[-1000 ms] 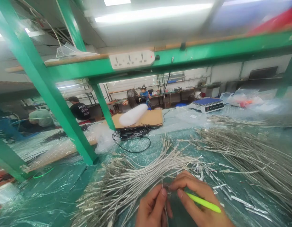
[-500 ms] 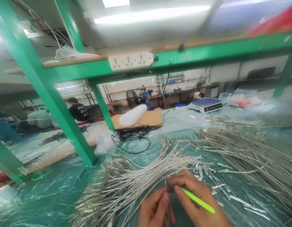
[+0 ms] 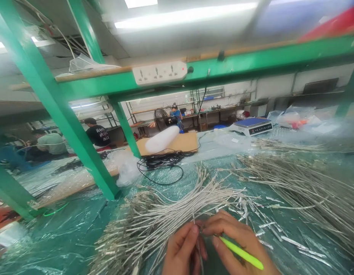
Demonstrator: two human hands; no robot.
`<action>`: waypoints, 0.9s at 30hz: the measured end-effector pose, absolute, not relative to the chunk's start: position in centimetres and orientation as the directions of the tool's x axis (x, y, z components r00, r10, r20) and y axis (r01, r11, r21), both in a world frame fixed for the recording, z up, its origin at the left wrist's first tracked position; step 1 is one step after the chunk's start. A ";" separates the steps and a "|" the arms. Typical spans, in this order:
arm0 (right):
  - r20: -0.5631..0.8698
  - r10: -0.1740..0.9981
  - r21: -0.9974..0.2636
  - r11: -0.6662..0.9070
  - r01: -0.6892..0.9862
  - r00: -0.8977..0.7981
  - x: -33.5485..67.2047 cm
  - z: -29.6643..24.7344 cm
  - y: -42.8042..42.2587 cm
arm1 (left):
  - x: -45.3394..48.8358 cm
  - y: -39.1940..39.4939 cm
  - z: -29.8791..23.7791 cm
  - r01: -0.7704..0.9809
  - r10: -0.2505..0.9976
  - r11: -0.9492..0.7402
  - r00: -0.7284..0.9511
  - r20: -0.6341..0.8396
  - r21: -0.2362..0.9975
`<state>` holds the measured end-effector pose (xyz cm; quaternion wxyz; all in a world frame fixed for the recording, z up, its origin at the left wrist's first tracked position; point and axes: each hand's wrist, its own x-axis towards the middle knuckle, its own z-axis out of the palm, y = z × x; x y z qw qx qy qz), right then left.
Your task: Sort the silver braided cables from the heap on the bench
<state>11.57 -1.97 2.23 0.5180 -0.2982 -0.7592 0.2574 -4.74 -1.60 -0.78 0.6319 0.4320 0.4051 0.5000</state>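
Observation:
My left hand [image 3: 182,250] pinches a thin silver-grey cable [image 3: 194,217] near its end, between thumb and forefinger. The cable's tip points up, and its length hangs down past the palm. Close beside it is my right hand [image 3: 236,240], closed around a neon yellow pen-shaped tool [image 3: 242,254]; the working end is hidden by the fingers. The right fingertips are by the cable end, but I cannot tell whether they touch it. Behind both hands lies a large bundle of similar cables [image 3: 177,208]. Strips of silver foil [image 3: 297,241] are scattered to the right.
Another cable pile [image 3: 303,183] covers the right side. Further back are a scale [image 3: 251,126], coiled black cables [image 3: 165,160] and a white foam-like roll [image 3: 162,139]. A green frame post [image 3: 88,160] stands at left, with a power strip [image 3: 159,72] above. Several people sit farther off.
Both hands have shifted slightly left. The pinched cable end has moved left with the left hand, and the right fingertips have dropped a little. The yellow tool stays in the right hand.

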 end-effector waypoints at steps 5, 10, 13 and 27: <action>0.628 0.725 -0.699 0.685 0.206 -0.281 11.6 2.0 -1.8 | -4.6 -1.7 -0.9 -0.276 0.984 0.131 0.156 -0.090 0.952; 0.633 0.722 -0.694 0.689 0.209 -0.278 11.8 2.1 -1.8 | -4.5 -1.7 -0.7 -0.231 0.984 0.113 0.160 -0.077 0.966; 0.616 0.738 -0.709 0.672 0.214 -0.276 11.8 1.9 -1.8 | -4.6 -1.6 -0.5 -0.199 0.984 0.099 0.163 -0.067 0.975; 0.644 0.699 -0.690 0.706 0.159 -0.311 11.5 2.6 -2.0 | -4.5 -1.7 -0.5 -0.123 0.979 0.116 0.180 -0.093 0.986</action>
